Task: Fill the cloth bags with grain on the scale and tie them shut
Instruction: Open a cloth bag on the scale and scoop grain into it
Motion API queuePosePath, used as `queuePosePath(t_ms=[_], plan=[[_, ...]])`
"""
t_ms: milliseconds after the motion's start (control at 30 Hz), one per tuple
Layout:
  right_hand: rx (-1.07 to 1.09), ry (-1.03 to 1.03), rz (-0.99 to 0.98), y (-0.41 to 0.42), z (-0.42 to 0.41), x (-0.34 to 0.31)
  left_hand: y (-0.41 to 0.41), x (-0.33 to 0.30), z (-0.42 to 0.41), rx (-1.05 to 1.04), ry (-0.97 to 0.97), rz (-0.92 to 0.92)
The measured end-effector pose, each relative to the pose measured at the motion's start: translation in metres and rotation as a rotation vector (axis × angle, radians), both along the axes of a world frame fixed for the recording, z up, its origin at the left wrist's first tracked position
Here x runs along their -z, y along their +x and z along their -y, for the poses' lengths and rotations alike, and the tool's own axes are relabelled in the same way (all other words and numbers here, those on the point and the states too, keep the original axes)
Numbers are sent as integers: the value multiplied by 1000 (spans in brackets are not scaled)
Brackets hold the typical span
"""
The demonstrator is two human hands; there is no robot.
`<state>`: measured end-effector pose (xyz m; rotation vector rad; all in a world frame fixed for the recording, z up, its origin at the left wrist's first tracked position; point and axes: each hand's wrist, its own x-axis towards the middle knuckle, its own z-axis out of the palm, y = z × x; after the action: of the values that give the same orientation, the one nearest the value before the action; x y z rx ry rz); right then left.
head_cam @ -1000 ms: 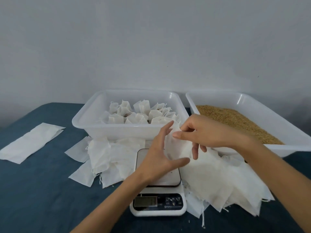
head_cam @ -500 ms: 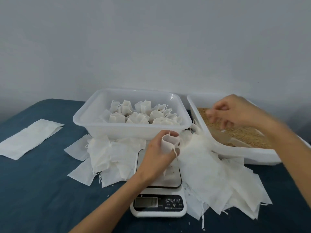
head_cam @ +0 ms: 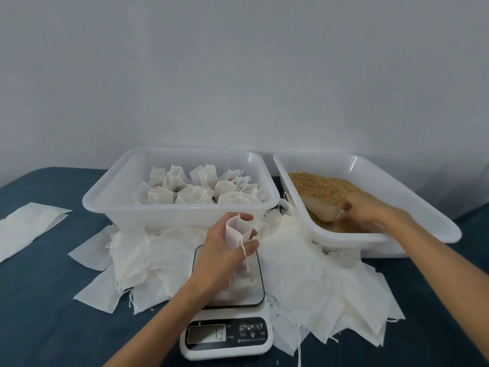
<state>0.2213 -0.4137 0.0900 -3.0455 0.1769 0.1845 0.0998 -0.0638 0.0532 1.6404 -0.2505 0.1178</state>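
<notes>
Since the earlier frame the right hand (head_cam: pixel 366 211) has been lowered into the grain tray (head_cam: pixel 412 207) and closed on a scoop (head_cam: pixel 321 209), while the limp, light cloth bag (head_cam: pixel 236 231), best gripped at its rim, is held open-mouthed in the left hand (head_cam: pixel 225 256) above the scale (head_cam: pixel 229 332)

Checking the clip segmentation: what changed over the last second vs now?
The right hand let go of the cloth bag, swung right into the grain tray and now grips the scoop. The left hand took the bag alone, holding its mouth open over the scale. Trays, filled bags and empty bags unchanged.
</notes>
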Motion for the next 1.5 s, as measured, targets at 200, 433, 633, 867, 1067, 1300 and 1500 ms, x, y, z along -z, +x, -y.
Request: queuePosePath(t_ms=[200,433,633,867,1067,1300,1500], plan=[[120,-173,239,17,3,-10,2,2,-1,-10,-7,-2],[-111,-341,194,24,-5,-4,3,2,-3,-12,1,-19],[-80,26,161,22,7,5,2,1,-4,-11,-15,-9],[65,217,270,20,16,3,5,4,-6,-7,-8,-1],[41,340,383,11,11,-7,7,5,-5,-16,-9,-13],[-241,635,404,-42,-36,-25,8,6,-4,-17,-8,-20],[-547,508,419,-95,-71,-49,7,6,-4,-14,-12,-26]])
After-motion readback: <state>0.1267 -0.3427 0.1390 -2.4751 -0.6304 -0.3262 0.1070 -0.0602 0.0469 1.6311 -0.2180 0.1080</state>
